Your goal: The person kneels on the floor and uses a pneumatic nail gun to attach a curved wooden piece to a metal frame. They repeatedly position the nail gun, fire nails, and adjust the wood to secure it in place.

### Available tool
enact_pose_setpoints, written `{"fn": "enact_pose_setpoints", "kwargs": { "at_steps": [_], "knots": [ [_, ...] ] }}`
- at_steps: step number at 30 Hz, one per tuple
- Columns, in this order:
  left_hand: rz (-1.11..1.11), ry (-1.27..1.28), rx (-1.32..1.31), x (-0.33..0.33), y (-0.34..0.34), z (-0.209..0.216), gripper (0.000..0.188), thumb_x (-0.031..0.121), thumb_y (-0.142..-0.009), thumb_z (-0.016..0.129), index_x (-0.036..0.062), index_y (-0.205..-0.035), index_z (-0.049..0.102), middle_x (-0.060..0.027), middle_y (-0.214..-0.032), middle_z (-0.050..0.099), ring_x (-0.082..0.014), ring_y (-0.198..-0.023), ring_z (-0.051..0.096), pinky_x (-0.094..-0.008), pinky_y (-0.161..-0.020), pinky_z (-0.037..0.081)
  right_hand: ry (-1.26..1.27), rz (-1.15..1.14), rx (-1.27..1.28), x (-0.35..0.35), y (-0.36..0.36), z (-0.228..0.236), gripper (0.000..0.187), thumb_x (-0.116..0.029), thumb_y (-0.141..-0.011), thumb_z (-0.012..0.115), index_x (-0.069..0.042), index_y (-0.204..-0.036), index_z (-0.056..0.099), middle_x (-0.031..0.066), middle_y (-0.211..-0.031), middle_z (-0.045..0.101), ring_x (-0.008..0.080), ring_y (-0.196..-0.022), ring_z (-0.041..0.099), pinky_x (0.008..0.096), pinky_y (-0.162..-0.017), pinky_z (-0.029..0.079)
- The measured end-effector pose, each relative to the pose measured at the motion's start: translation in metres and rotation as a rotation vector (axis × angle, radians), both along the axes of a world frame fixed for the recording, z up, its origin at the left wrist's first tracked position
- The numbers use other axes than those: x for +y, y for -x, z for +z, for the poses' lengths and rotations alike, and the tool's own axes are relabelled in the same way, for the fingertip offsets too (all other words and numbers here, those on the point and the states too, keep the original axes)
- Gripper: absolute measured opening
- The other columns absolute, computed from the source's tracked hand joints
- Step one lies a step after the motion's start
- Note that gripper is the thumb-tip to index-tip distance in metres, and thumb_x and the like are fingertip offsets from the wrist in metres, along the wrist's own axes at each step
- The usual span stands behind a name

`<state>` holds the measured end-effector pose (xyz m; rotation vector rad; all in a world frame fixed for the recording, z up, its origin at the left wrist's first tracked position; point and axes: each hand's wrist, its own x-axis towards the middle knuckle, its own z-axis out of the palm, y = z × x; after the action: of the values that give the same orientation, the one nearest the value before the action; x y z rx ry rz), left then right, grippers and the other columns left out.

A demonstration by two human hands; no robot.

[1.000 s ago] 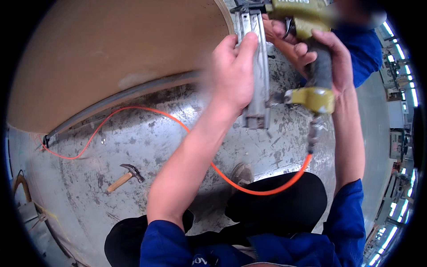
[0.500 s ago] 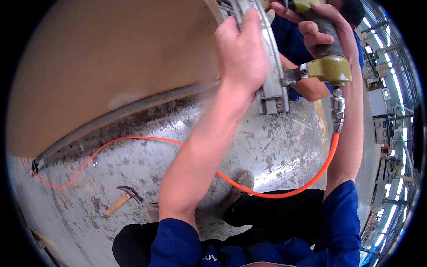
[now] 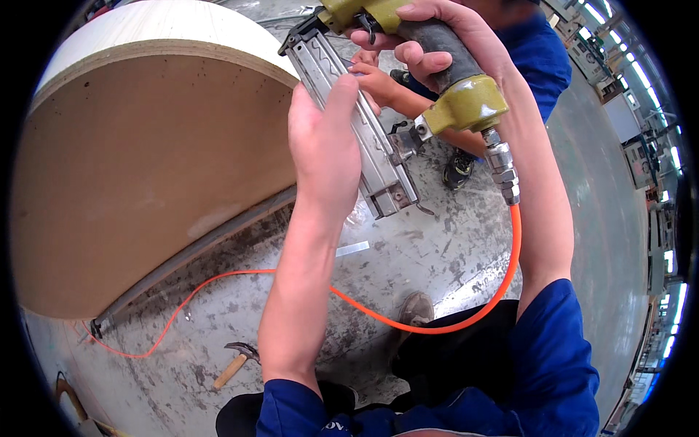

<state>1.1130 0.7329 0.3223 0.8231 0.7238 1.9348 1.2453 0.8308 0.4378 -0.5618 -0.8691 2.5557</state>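
Both my hands hold a yellow-green pneumatic nail gun point(image 3: 470, 102) with a black grip and a long silver magazine. My left hand point(image 3: 325, 160) is closed round the magazine's side, its thumb laid along the top. My right hand point(image 3: 484, 33) wraps the grip, with the index finger close to the trigger. From the metal coupling point(image 3: 502, 171) at the handle's end, an orange air hose point(image 3: 502, 284) loops down and passes behind my left forearm. The gun is held above the floor, beside a large curved wooden piece point(image 3: 160, 146) with a brown face.
Across from me, a co-worker in blue point(image 3: 535, 58) has their hands point(image 3: 375, 80) just behind the gun. On the scuffed grey floor lie a claw hammer point(image 3: 231, 370) and a silver strip point(image 3: 352, 249). Shelving and equipment point(image 3: 641, 164) line the right side.
The nail gun and both hands have shifted left in view, and the magazine now slants more. More of the curved piece's pale upper edge shows. Both hands keep their hold.
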Motion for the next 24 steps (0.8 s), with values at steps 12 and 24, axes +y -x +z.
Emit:
{"fn": "enact_pose_setpoints", "kwargs": {
  "at_steps": [12, 24],
  "knots": [
    [0.009, 0.037, 0.004, -0.006, 0.005, 0.008, 0.022, 0.013, -0.106, 0.049, -0.0024, -0.119, 0.057, -0.0083, -0.108, 0.068, -0.0116, -0.092, 0.063, -0.0288, -0.082, 0.052, 0.033, 0.140, 0.023, 0.008, 0.007, -0.006, 0.035, -0.017, -0.091, 0.062, 0.013, -0.107, 0.056, 0.0128, -0.073, 0.058, 0.0120, -0.048, 0.051, 0.0231, -0.050, 0.048],
    [-0.049, 0.027, -0.054, -0.005, 0.003, 0.004, 0.021, 0.013, -0.105, 0.051, -0.0022, -0.116, 0.060, -0.0077, -0.108, 0.068, -0.0121, -0.090, 0.064, -0.0286, -0.080, 0.053, 0.048, 0.105, 0.005, 0.003, 0.006, -0.008, 0.033, -0.014, -0.090, 0.063, 0.012, -0.107, 0.054, 0.0115, -0.071, 0.058, 0.0118, -0.049, 0.053, 0.0231, -0.050, 0.049]
  ]
}}
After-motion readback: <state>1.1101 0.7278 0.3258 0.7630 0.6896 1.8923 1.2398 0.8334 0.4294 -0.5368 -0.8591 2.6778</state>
